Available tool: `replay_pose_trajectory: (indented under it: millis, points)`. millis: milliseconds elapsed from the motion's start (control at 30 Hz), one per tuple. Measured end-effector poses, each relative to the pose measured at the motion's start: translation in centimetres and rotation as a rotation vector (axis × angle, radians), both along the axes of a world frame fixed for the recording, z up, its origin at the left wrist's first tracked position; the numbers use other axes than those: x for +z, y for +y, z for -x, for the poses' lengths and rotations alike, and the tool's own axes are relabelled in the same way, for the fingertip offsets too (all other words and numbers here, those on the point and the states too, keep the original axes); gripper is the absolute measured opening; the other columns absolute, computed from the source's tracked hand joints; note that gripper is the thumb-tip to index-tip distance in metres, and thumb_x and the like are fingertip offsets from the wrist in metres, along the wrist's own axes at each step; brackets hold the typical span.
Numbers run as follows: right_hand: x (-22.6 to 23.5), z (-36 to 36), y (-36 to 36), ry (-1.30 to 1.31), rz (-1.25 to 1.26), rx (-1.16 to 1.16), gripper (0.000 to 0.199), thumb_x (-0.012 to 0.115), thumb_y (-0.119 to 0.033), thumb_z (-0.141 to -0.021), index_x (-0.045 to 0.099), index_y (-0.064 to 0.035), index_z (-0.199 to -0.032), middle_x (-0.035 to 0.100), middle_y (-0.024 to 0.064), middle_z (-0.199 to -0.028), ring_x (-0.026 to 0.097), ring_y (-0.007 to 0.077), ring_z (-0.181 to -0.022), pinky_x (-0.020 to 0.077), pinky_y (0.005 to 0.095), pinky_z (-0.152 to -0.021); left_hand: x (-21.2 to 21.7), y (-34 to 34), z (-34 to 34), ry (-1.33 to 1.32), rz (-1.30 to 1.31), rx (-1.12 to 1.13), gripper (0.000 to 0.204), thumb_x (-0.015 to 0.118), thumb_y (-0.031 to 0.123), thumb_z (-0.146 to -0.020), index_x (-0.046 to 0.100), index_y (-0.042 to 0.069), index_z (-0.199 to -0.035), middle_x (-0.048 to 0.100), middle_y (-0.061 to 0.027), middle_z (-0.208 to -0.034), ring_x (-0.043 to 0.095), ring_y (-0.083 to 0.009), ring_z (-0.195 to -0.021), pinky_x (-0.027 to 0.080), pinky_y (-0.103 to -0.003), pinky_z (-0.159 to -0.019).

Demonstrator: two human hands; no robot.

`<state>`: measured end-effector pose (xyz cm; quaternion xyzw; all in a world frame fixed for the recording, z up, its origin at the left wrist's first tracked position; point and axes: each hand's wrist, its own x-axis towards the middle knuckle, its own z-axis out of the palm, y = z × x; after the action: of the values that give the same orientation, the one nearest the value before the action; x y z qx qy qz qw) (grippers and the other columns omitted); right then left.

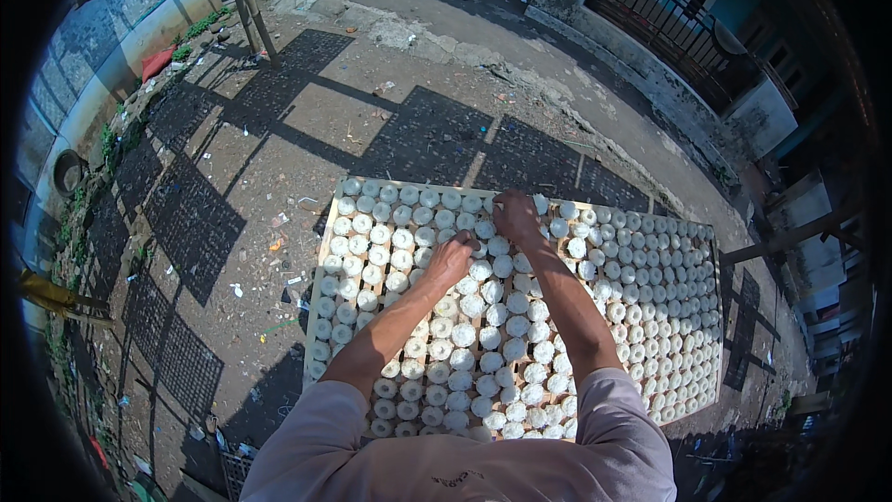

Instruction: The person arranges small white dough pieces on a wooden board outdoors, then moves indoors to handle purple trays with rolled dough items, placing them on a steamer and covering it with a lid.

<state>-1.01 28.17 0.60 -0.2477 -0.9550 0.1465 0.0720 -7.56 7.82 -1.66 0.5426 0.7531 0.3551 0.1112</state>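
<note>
A large slatted rack (pixel 327 224) lies before me, covered with rows of small round white cakes (pixel 463 335). Many have a dimple in the middle; those in the central rows look rougher and bumpier on top. My left hand (pixel 452 257) is closed among the cakes in the far middle part, its curled fingers pointing right. Just beyond it, near the rack's far edge, my right hand (pixel 514 216) is closed too, fingers bent down among the cakes. Whatever is between the fingertips of either hand is hidden.
Wooden poles (pixel 246 5) stand at the far left, and a beam (pixel 790 240) reaches in at the right. Latticed shadows fall on the dirt ground (pixel 372 112). Beyond the paved path are a wall and a dark railing (pixel 664 14). A yellow cloth (pixel 45 292) hangs at the left.
</note>
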Motion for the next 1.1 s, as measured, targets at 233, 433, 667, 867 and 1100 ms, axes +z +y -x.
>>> replay_pose_trajectory:
  millis: [233, 433, 667, 867, 1100]
  points:
    - [0.0, 3.4, 1.3, -0.249, 0.055, -0.100, 0.051, 0.080, -0.038, -0.075, 0.067, -0.0108, -0.117, 0.063, 0.0150, -0.119, 0.062, 0.0325, -0.109, 0.0507, 0.0427, -0.094, -0.5, -0.2, -0.2, 0.046, -0.037, 0.011, 0.019, 0.063, -0.003, -0.077, 0.068, 0.001, -0.095, 0.063, -0.0177, -0.114, 0.065, -0.0389, -0.099, 0.055, -0.047, -0.082]
    - [-1.6, 1.7, 4.0, 0.076, 0.406, -0.201, 0.043, 0.079, -0.030, -0.076, 0.067, -0.0101, -0.113, 0.066, 0.0131, -0.102, 0.065, 0.0271, -0.091, 0.0528, 0.0409, -0.078, 0.5, -2.8, 2.0, 0.098, -0.219, 0.224, 0.017, 0.067, 0.006, -0.078, 0.068, 0.002, -0.095, 0.060, -0.0126, -0.094, 0.058, -0.0341, -0.094, 0.051, -0.045, -0.081]
    - [0.0, 0.4, 2.4, 0.005, -0.057, 0.086, 0.044, 0.073, -0.031, -0.075, 0.067, -0.0124, -0.114, 0.066, 0.0114, -0.109, 0.056, 0.0292, -0.111, 0.0414, 0.0460, -0.097, -0.5, -7.3, 3.6, 0.063, -0.156, 0.395, 0.035, 0.069, 0.007, -0.078, 0.065, 0.003, -0.112, 0.059, -0.0104, -0.117, 0.053, -0.0301, -0.114, 0.041, -0.043, -0.099]
    - [1.7, 1.0, 1.5, -0.047, -0.215, 0.049, 0.045, 0.069, -0.038, -0.078, 0.068, -0.0145, -0.116, 0.060, 0.0104, -0.125, 0.050, 0.0309, -0.120, 0.0339, 0.0501, -0.103, -2.9, -12.0, 3.4, 0.207, 0.056, 0.455, 0.057, 0.063, 0.033, -0.090, 0.051, 0.006, -0.139, 0.038, -0.0194, -0.150, 0.028, -0.0386, -0.142, 0.024, -0.052, -0.114]
    - [-2.6, 6.3, -1.4, -0.313, -0.251, 0.046, 0.049, 0.072, -0.044, -0.080, 0.065, -0.0116, -0.116, 0.062, 0.0128, -0.116, 0.054, 0.0307, -0.116, 0.0380, 0.0512, -0.098, -3.8, -11.4, 3.2, 0.213, 0.258, 0.379, 0.071, 0.047, 0.053, -0.098, 0.035, 0.007, -0.151, 0.022, -0.0243, -0.159, 0.014, -0.0442, -0.147, 0.014, -0.056, -0.118]
